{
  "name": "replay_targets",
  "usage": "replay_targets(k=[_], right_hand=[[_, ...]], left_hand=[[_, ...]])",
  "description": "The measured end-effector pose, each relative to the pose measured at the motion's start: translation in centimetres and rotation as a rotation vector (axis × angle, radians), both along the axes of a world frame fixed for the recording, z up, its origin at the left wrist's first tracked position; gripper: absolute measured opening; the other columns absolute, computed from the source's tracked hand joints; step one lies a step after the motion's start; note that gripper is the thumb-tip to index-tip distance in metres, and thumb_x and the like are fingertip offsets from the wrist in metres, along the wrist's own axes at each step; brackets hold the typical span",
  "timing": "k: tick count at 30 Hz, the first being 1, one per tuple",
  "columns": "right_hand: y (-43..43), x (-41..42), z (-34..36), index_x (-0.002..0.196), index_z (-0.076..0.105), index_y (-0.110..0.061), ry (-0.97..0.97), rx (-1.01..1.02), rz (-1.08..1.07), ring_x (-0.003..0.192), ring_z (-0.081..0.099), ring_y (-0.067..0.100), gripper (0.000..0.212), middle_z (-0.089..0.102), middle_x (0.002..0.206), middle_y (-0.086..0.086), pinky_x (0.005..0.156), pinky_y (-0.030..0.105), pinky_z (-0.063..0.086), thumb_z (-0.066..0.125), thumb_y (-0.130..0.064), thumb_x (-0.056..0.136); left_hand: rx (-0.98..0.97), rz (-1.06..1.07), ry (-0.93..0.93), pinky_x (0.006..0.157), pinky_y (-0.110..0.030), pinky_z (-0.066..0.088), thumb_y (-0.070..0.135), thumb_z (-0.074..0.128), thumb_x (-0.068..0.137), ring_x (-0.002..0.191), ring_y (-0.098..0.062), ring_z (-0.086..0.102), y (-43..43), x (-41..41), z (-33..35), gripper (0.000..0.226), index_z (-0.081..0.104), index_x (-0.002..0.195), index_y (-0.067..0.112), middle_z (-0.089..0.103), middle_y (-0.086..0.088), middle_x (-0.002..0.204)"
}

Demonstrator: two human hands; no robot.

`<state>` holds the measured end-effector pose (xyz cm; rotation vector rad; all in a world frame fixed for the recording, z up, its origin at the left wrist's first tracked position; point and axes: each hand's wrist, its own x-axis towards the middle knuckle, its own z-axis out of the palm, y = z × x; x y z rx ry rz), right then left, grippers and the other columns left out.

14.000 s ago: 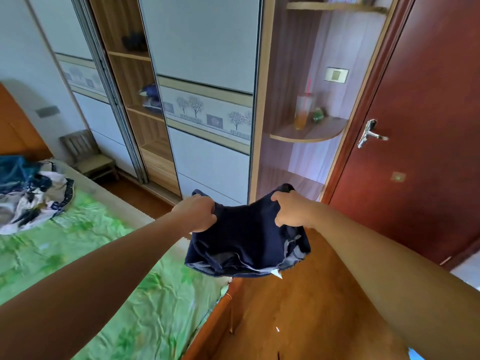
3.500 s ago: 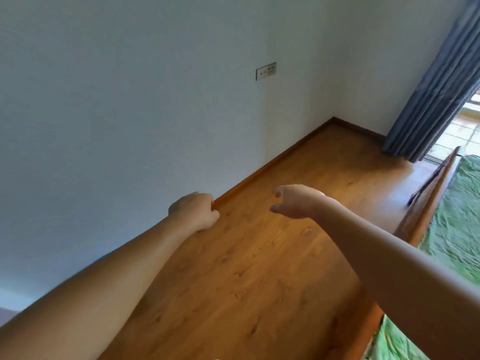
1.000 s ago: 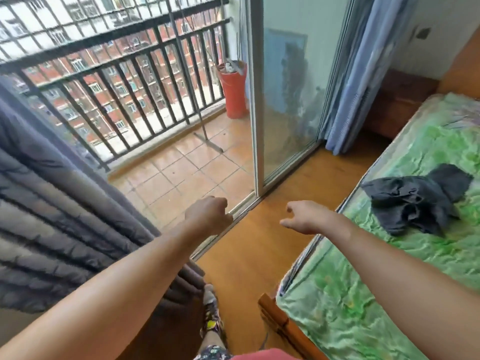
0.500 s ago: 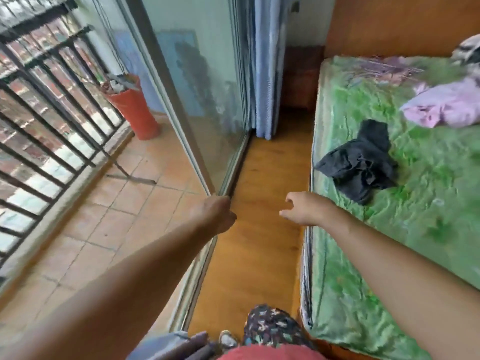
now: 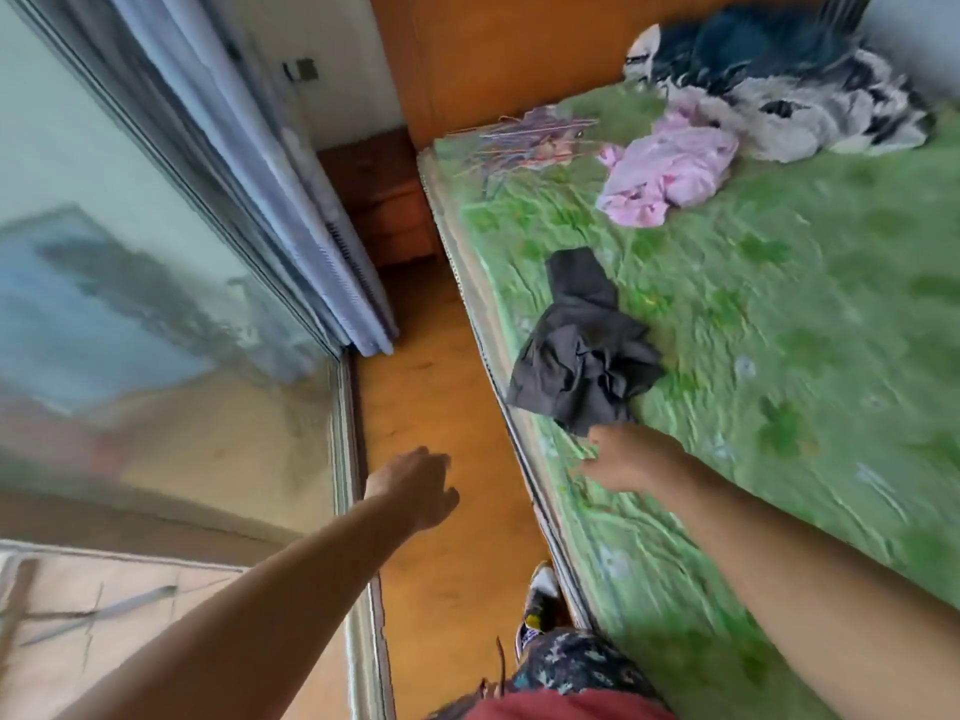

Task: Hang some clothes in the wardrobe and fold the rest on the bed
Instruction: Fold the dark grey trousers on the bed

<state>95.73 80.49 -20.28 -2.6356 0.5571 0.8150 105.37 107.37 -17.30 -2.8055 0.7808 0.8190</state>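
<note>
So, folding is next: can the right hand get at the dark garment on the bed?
Probably yes: the right hand is right at the near edge of the dark garment on the bed, with nothing between them.

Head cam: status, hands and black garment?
Left hand empty, over the floor. Right hand empty, beside the black garment, contact unclear. Garment crumpled on the bed, near its edge; nothing in between.

Glass sliding door (image 5: 156, 304) left, pale curtain (image 5: 291, 210) beside; orange wood floor (image 5: 431, 397); dark nightstand (image 5: 384, 200) in corner.
</note>
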Motion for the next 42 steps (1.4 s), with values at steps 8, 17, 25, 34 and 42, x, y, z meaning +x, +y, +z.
replay_targets(k=[8, 17, 25, 34, 42], right_hand=[[-8.8, 2.7, -2.7, 0.129, 0.054, -0.023, 0.094, 0.024, -0.245, 0.109, 0.063, 0.028, 0.050, 0.063, 0.128, 0.007, 0.085, 0.036, 0.053, 0.053, -0.050, 0.088], [-10.8, 8.3, -11.3, 0.123, 0.055, -0.024, 0.087, -0.025, -0.326, 0.116, 0.057, 0.033, 0.032, 0.055, 0.124, 0.009, 0.087, 0.045, 0.049, 0.053, -0.035, 0.093], [-10.5, 11.9, -23.1, 0.129, 0.052, -0.022, 0.192, -0.092, -0.237, 0.129, 0.042, 0.032, 0.039, 0.040, 0.140, 0.010, 0.090, 0.045, 0.050, 0.056, -0.019, 0.090], [-9.7, 14.2, -32.3, 0.157, 0.009, -0.037, 0.256, -0.089, -0.435, 0.152, 0.003, 0.042, 0.080, -0.008, 0.166, 0.009, 0.106, 0.072, 0.032, 0.057, -0.023, 0.095], [-11.3, 14.2, -33.1, 0.118, 0.060, -0.012, -0.008, -0.226, -0.338, 0.096, 0.060, 0.041, 0.037, 0.061, 0.111, 0.018, 0.062, 0.043, 0.049, 0.054, -0.005, 0.083]], left_hand=[[0.021, -0.240, 0.070, 0.098, -0.041, 0.050, 0.047, 0.055, 0.092, 0.121, -0.029, 0.057, -12.3, 10.9, -3.5, 0.046, 0.055, 0.135, 0.028, 0.056, -0.005, 0.131], [0.196, -0.606, 0.163, 0.098, -0.048, 0.050, 0.039, 0.052, 0.095, 0.126, -0.030, 0.050, -23.3, 19.0, -13.6, 0.045, 0.052, 0.138, 0.028, 0.045, -0.006, 0.139], [0.429, -0.996, 0.275, 0.105, -0.051, 0.045, 0.038, 0.059, 0.094, 0.140, -0.034, 0.029, -27.5, 23.6, -26.2, 0.059, 0.038, 0.149, 0.029, 0.020, -0.011, 0.154], [0.375, -1.084, 0.050, 0.106, -0.074, 0.029, 0.066, 0.066, 0.082, 0.144, -0.039, 0.020, -28.7, 25.8, -35.6, 0.117, -0.010, 0.159, 0.021, 0.012, -0.015, 0.158], [0.163, -1.048, 0.066, 0.067, -0.047, 0.047, 0.007, 0.061, 0.084, 0.109, -0.040, 0.053, -32.0, 26.0, -36.8, 0.065, 0.027, 0.139, 0.017, 0.050, -0.016, 0.121]])
